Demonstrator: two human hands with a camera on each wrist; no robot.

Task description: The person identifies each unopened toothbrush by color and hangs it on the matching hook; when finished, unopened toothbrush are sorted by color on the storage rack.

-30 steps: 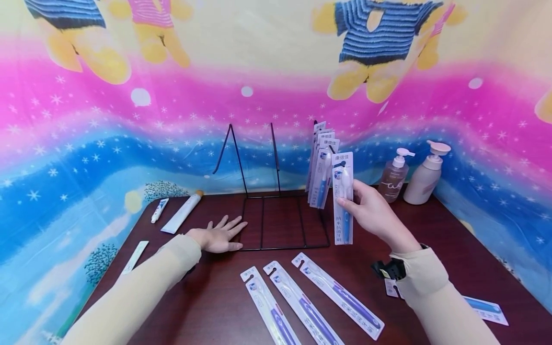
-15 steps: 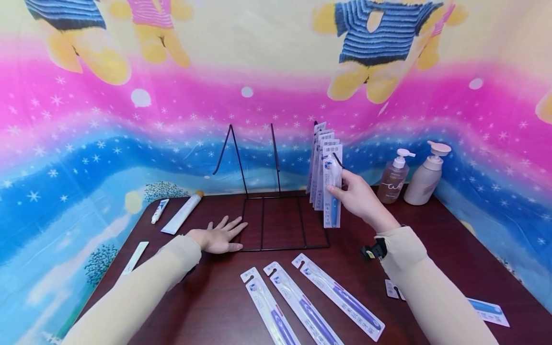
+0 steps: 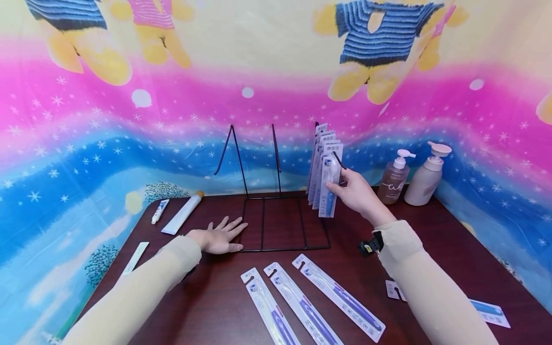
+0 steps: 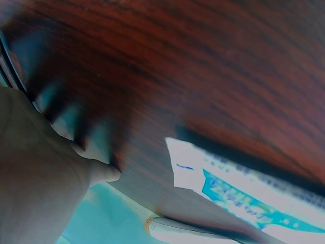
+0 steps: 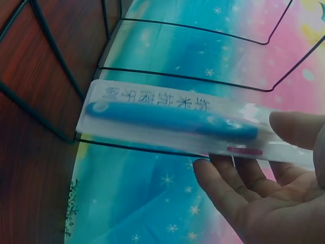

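Observation:
Between thumb and fingers my right hand (image 3: 358, 192) pinches a packaged toothbrush (image 3: 329, 184) with a blue handle. Its card hangs upright on the right hook of the black wire rack (image 3: 284, 248), in front of several other packaged toothbrushes that it partly covers. In the right wrist view the blue-handled toothbrush (image 5: 172, 119) lies across the picture, thumb over its near end and fingers below. My left hand (image 3: 220, 235) lies spread on the table, fingertips at the rack's left base wire. The rack's middle hook (image 3: 276, 148) and left hook (image 3: 223, 149) carry nothing.
Three purple-handled packaged toothbrushes (image 3: 338, 297) lie in front of the rack. Another blue one (image 3: 489, 312) is partly under my right forearm. Toothpaste tubes (image 3: 183, 213) and a slim white-green pack (image 3: 135, 257) lie left. Two pump bottles (image 3: 424, 179) stand at back right.
My right hand has carried the blue-handled toothbrush left and back, onto the right hook and toward the others hanging there. The left hand has stayed in place.

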